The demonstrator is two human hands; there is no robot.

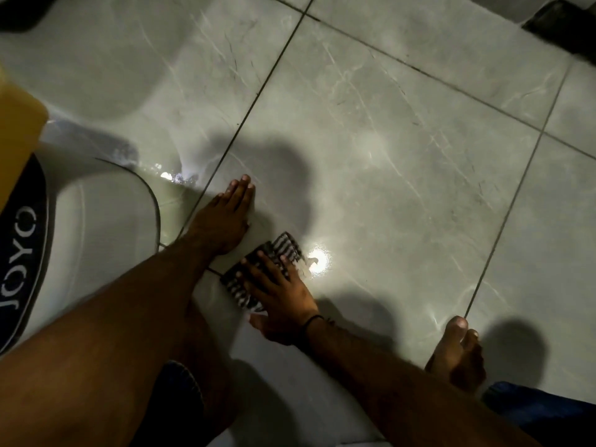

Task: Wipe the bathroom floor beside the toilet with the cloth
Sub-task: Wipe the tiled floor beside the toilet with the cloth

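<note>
Right hand: the right hand (280,295) lay flat on the cloth (264,272), fingers spread apart and pressing down, thumb out to the near side on the bare tile; nothing was gripped, the palm simply covered the cloth's near right part. A dark band circled the wrist.
Left hand: the left hand (222,217) rested flat on the floor (387,156) just beyond and left of the cloth, fingers straight and held close together, palm down, holding nothing (it looked like a prop for the body's weight).
Cloth: dark with pale stripes, bunched under the right hand, lying on the tile close to a grout line, with its far edge sticking out past the fingertips.
Floor: grey glossy tiles with dark grout lines; a bright spot of reflected light (317,259) sat just right of the cloth, and a wet gleam showed farther left near the toilet.
Toilet: the white toilet (106,221) stood at the left, near the left forearm, with a dark oval mat (22,253) lettered "JOYO" at the frame's left edge.
Foot: a bare foot (458,353) rested on the tile at the near right, well apart from the cloth.
</note>
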